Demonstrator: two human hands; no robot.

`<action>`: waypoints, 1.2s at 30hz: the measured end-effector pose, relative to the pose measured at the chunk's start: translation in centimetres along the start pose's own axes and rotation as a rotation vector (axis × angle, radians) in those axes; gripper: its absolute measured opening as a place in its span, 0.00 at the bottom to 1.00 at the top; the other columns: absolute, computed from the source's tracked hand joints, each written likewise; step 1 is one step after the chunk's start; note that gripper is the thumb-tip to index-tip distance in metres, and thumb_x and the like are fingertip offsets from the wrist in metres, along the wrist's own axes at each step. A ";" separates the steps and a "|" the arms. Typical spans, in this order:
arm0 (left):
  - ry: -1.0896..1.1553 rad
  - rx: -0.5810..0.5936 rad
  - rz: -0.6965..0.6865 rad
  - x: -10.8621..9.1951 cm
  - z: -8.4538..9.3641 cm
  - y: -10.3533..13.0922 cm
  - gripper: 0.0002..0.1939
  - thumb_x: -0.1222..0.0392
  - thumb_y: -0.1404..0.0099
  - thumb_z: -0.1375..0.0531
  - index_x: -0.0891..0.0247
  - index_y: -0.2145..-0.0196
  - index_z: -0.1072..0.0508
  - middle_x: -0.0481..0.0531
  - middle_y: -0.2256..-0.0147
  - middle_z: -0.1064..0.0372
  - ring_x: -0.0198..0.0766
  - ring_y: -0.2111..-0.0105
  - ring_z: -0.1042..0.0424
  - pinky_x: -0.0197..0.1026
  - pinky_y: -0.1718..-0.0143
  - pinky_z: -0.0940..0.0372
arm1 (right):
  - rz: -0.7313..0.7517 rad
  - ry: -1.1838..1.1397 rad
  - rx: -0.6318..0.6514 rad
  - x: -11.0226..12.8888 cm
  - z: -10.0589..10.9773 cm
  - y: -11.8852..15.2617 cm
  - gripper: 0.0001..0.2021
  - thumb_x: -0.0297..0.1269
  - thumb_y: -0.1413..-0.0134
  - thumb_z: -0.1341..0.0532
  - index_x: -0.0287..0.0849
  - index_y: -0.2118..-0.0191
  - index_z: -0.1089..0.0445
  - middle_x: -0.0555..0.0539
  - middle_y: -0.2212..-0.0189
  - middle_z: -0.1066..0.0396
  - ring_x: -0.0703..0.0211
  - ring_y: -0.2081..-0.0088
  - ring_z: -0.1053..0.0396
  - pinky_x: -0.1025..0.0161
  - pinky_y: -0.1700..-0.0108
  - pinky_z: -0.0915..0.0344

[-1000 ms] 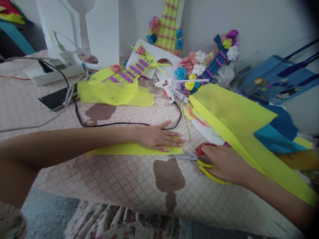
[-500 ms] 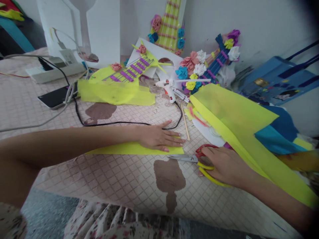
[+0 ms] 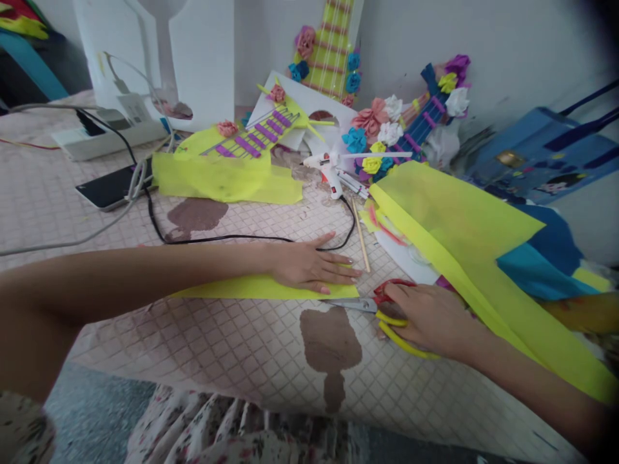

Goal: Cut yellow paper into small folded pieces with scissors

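My left hand (image 3: 309,267) lies flat with fingers spread on a yellow strip (image 3: 242,288) of paper or thin fabric, pressing it against the table. The strip's near edge shows below the hand; the forearm covers much of the rest. In my right hand (image 3: 430,316) is a pair of scissors (image 3: 355,303) with one red and one yellow handle. Their blades point left at the strip's right end, by its lower edge. Whether the blades touch the strip I cannot tell.
A hot glue gun (image 3: 326,171) with its black cord (image 3: 227,237) lies beyond my left hand, near a thin wooden stick (image 3: 361,235). Large yellow sheets (image 3: 459,212) spread on the right. Flower-trimmed paper guitars (image 3: 261,132), a phone (image 3: 109,187) and a power strip (image 3: 111,142) stand behind.
The scissors in my right hand have shifted slightly left along the strip's lower edge. My left hand stays in place on the strip.
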State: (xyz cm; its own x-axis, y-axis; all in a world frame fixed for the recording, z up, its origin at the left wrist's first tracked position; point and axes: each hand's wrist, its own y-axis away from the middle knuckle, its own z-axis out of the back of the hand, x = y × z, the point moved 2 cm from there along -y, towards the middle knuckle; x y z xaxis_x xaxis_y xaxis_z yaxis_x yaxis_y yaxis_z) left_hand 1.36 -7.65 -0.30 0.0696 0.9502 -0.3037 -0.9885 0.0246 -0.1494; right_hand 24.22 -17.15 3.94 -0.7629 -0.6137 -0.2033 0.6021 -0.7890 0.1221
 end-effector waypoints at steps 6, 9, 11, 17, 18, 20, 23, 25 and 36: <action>0.046 0.025 0.046 -0.2 0.3 0.0 0.26 0.52 0.32 0.56 0.49 0.37 0.54 0.42 0.36 0.56 0.38 0.36 0.57 0.50 0.40 0.87 | 0.003 0.010 -0.016 0.0 -0.1 0.5 0.14 0.47 0.52 0.40 0.42 0.68 0.39 0.48 0.77 0.30 0.54 0.74 0.30 0.63 0.75 0.50; 0.046 0.038 0.051 -0.3 0.4 -0.1 0.26 0.52 0.32 0.56 0.49 0.37 0.54 0.43 0.36 0.57 0.38 0.36 0.57 0.50 0.40 0.87 | -0.021 0.011 -0.015 0.2 0.2 0.3 0.15 0.49 0.53 0.41 0.42 0.68 0.40 0.48 0.76 0.30 0.54 0.74 0.30 0.63 0.74 0.49; 0.043 0.030 0.044 -0.4 0.5 -0.1 0.26 0.52 0.31 0.57 0.50 0.37 0.55 0.43 0.36 0.57 0.38 0.36 0.57 0.50 0.40 0.87 | -0.031 0.010 -0.005 0.4 0.3 0.1 0.17 0.51 0.54 0.40 0.41 0.68 0.40 0.47 0.75 0.29 0.53 0.73 0.30 0.63 0.74 0.49; 0.057 0.053 0.075 -0.5 0.4 -0.1 0.26 0.52 0.31 0.57 0.49 0.37 0.55 0.41 0.36 0.58 0.36 0.36 0.59 0.49 0.39 0.86 | -0.032 -0.009 0.015 0.4 0.3 0.1 0.17 0.52 0.52 0.41 0.41 0.67 0.39 0.46 0.76 0.29 0.53 0.73 0.30 0.62 0.74 0.48; 0.058 0.048 0.076 -0.5 0.4 -0.1 0.26 0.52 0.31 0.57 0.49 0.37 0.54 0.41 0.36 0.57 0.36 0.36 0.59 0.49 0.39 0.85 | -0.026 -0.018 0.018 0.4 0.3 0.2 0.17 0.52 0.52 0.41 0.41 0.67 0.39 0.46 0.75 0.29 0.53 0.73 0.30 0.61 0.73 0.47; 0.053 0.028 0.064 -0.5 0.5 -0.1 0.26 0.52 0.31 0.57 0.50 0.37 0.54 0.42 0.36 0.56 0.37 0.36 0.57 0.49 0.39 0.85 | -0.019 -0.028 0.014 0.3 0.3 0.4 0.16 0.51 0.52 0.42 0.41 0.67 0.39 0.45 0.75 0.29 0.52 0.72 0.30 0.60 0.72 0.46; 0.046 0.012 0.046 -0.5 0.5 0.0 0.26 0.52 0.31 0.57 0.50 0.37 0.55 0.43 0.37 0.55 0.37 0.36 0.56 0.50 0.40 0.86 | -0.007 -0.020 -0.014 0.2 0.5 0.7 0.15 0.49 0.52 0.42 0.41 0.68 0.39 0.45 0.75 0.29 0.52 0.72 0.30 0.60 0.72 0.46; 0.043 0.019 0.047 -0.5 0.6 0.0 0.26 0.52 0.31 0.57 0.50 0.37 0.55 0.43 0.36 0.56 0.36 0.36 0.57 0.49 0.40 0.87 | -0.001 -0.015 -0.024 0.2 0.6 0.8 0.15 0.48 0.51 0.42 0.41 0.67 0.39 0.45 0.75 0.29 0.52 0.73 0.30 0.60 0.73 0.46; 0.050 -0.031 0.014 -0.4 0.5 0.0 0.26 0.53 0.31 0.57 0.51 0.37 0.54 0.47 0.37 0.53 0.37 0.37 0.54 0.50 0.39 0.83 | -0.016 0.009 -0.009 1.3 1.0 -0.9 0.15 0.48 0.52 0.41 0.41 0.67 0.39 0.46 0.76 0.29 0.52 0.72 0.30 0.62 0.73 0.46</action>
State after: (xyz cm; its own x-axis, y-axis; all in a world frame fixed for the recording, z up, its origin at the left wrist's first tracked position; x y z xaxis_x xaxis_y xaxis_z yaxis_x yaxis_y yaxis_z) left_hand 1.23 -7.91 0.26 0.0634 0.9336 -0.3526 -0.9848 0.0013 -0.1737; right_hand 22.46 -17.31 4.55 -0.7702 -0.6008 -0.2140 0.5921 -0.7983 0.1104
